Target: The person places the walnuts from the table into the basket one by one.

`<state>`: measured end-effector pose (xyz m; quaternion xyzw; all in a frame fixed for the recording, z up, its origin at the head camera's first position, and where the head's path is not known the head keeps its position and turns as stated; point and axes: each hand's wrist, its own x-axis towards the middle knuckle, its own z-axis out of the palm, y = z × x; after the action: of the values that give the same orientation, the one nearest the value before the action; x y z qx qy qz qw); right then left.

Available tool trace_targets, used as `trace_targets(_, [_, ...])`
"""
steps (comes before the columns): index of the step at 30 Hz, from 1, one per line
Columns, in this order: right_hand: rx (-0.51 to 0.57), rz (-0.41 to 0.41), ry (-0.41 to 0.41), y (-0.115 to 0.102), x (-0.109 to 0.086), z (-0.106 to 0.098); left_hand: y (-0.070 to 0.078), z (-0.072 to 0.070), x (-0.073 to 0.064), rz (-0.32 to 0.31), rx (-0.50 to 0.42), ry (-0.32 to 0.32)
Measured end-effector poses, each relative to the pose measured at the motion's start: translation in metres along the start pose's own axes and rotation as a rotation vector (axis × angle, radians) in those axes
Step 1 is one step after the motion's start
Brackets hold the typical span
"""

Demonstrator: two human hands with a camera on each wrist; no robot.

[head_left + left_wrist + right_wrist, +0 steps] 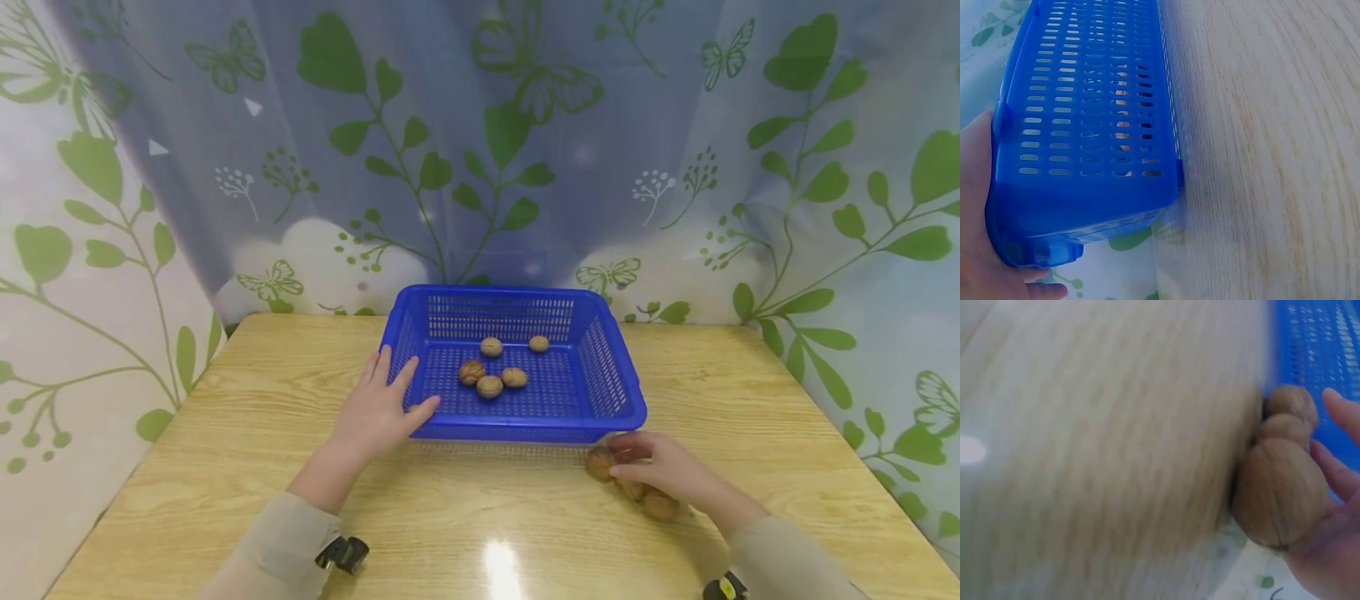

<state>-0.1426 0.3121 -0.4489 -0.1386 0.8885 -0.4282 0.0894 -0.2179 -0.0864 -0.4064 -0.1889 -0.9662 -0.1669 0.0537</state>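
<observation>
My left hand [378,412] rests on the front left corner of a blue plastic basket [517,429], its fingers spread over the left rim and the thumb over the front rim. Several walnuts [490,387] lie on the basket's floor, and one more is partly hidden by the left thumb. Just outside the front right corner, my right hand [671,471] reaches over a row of three walnuts [1282,494] on the table. Its thumb and fingertips are parted beside the far walnut [599,464]. In the right wrist view, the fingertips [1333,397] hover near that walnut.
The wooden table [450,517] extends around the basket, with a bright glare spot near its front. Behind the basket hangs a curtain [637,167] printed with green leaves and butterflies, close to the table's back edge. Small devices [342,553] are strapped to both wrists.
</observation>
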Motion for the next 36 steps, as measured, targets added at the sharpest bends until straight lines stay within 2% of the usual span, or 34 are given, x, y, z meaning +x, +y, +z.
trace_targets(5, [-0.022,0.018,0.001,0.002,0.007,0.011,-0.001,0.001,0.0,-0.001,-0.003,-0.002])
trace_targets(9, [-0.06,-0.008,0.021,0.001,0.005,0.013,0.0,0.001,0.001,0.005,-0.004,0.006])
trace_targets(13, [-0.089,-0.031,0.004,0.0,0.0,0.014,0.001,0.001,0.001,0.008,-0.007,0.008])
trace_targets(21, [-0.068,-0.059,-0.026,0.0,-0.009,0.015,-0.001,0.003,0.001,-0.002,0.0,0.007])
trace_targets(29, [0.013,-0.059,0.015,-0.004,-0.016,0.012,0.001,0.0,0.001,-0.007,-0.007,-0.015])
trace_targets(36, [0.0,-0.056,0.052,-0.017,-0.021,0.006,0.0,0.0,0.001,-0.009,-0.008,-0.016])
